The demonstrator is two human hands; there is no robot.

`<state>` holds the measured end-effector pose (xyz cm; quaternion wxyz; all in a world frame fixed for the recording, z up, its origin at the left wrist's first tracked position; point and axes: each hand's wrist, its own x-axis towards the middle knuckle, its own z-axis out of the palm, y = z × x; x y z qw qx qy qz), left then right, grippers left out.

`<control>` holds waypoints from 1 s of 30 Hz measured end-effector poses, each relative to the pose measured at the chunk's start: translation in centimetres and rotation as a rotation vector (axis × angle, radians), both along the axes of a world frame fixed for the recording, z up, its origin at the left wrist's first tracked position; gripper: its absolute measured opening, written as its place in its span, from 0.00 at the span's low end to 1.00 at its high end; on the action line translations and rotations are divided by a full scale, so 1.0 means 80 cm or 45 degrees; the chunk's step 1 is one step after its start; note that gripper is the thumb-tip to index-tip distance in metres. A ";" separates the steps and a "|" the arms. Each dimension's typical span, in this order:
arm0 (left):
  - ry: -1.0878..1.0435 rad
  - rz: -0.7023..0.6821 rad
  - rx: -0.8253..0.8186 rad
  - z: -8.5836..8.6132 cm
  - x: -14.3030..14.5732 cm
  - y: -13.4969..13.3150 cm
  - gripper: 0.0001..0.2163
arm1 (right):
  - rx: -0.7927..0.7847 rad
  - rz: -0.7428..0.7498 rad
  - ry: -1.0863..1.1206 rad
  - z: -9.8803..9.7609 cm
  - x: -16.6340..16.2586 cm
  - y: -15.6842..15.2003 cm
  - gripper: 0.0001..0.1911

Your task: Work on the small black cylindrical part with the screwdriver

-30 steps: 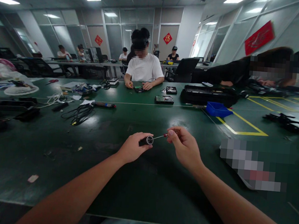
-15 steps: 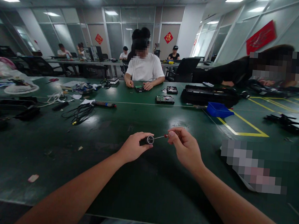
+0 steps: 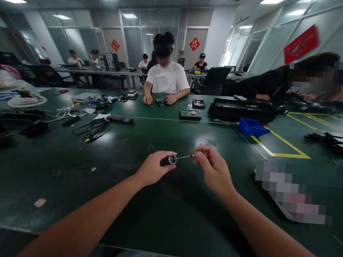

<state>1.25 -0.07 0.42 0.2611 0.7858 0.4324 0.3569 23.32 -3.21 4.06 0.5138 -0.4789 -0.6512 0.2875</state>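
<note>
My left hand (image 3: 153,168) is closed around a small dark cylinder with a silver ring end (image 3: 171,159), held just above the green table (image 3: 164,208). My right hand (image 3: 214,170) pinches a thin screwdriver with a red collar (image 3: 187,156); its metal tip points left into the cylinder's silver end. Both hands hover near the table's middle, close together.
A black cable bundle (image 3: 91,130) and a dark tool (image 3: 120,119) lie at the left. A blue bin (image 3: 252,126), black trays (image 3: 239,109) and yellow floor-tape lines (image 3: 281,144) sit at the right. A person in white (image 3: 167,80) works opposite; another leans in at the far right.
Almost nothing differs; the view has shifted slightly and my hands keep the same hold on the cylinder and the screwdriver.
</note>
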 end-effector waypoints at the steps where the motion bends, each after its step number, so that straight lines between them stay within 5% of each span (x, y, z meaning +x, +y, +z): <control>1: 0.000 -0.001 0.005 0.000 0.000 0.000 0.19 | -0.004 0.008 0.013 0.000 0.000 0.000 0.11; 16: 0.104 -0.033 0.045 0.001 0.000 0.001 0.18 | -0.034 0.011 -0.046 -0.001 -0.005 0.000 0.14; 25: 0.076 -0.016 0.040 0.002 0.002 0.000 0.19 | -0.160 0.047 0.403 -0.013 -0.007 0.015 0.16; 30: 0.078 -0.048 0.073 0.004 0.002 0.000 0.18 | -0.450 0.077 0.776 -0.022 -0.005 0.028 0.18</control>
